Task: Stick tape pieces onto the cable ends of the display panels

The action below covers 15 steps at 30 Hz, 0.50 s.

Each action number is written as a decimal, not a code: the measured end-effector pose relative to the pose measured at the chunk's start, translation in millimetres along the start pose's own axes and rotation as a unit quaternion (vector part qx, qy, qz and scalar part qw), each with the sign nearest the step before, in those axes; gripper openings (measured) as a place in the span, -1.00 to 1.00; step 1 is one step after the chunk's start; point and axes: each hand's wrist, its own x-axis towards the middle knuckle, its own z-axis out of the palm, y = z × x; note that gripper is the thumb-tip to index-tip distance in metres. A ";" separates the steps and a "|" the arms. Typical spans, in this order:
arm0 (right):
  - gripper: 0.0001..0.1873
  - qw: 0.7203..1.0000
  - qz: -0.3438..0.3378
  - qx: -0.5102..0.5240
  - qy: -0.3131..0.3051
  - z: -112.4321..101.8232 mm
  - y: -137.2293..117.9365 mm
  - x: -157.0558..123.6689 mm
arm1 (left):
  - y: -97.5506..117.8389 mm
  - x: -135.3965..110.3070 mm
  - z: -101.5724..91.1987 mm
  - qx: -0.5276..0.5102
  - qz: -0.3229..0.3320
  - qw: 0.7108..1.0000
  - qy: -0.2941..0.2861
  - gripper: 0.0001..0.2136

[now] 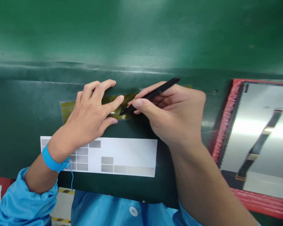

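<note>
The left hand (91,113) reaches in from the lower left, palm down, its fingers loosely spread and nothing visible in its grasp. It lies across the yellow strip (68,108), index finger and thumb pointing right and held apart. The forearm slants up out of a bunched blue sleeve (25,197), with a blue wristband (50,159) and its thin cord at the wrist.

The right hand (176,116) comes from the lower right, wrist bent inward, fingers curled. It pinches a slim black tool (160,90) between thumb and fingers as one holds a pen. The tool slants down to the left, its point at the lower edge of the strip, just beside the left thumb and index finger.

The strip lies on the green tabletop (141,37), beneath the left hand and running behind the right fingers; part of it is hidden. Nearer the body, a white sheet (129,150) with grey labels lies partly under the left wrist. Right of the right hand sits a screen (240,125) bordered by red wrap (223,135).
</note>
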 end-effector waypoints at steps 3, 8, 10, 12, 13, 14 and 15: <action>-0.69 1.000 -0.004 0.003 -0.001 0.5 0.9 -0.1 | -0.6 -0.6 0.3 0.008 0.003 1.000 -0.001 -0.51; -0.65 0.999 -0.019 0.026 0.008 3.0 6.4 -1.2 | -4.0 -1.9 -1.0 0.011 0.013 1.000 0.000 -0.52; -0.61 0.998 -0.019 0.064 0.012 5.2 9.4 -0.1 | -5.6 -1.5 -1.0 0.014 0.019 1.000 0.001 -0.50; -0.56 0.994 -0.018 0.109 0.019 6.9 10.9 1.6 | -8.2 -0.6 0.2 0.024 0.026 0.999 0.001 -0.48; -0.54 0.991 -0.017 0.127 0.024 6.2 10.6 2.2 | -10.4 -0.1 1.1 0.029 0.031 0.999 0.001 -0.47; -0.52 0.989 -0.016 0.141 0.030 3.4 9.5 2.5 | -13.6 0.3 1.8 0.032 0.038 0.999 0.003 -0.46; -0.49 0.988 -0.017 0.149 0.036 -2.6 7.9 2.2 | -17.8 0.6 2.2 0.033 0.045 0.998 0.006 -0.47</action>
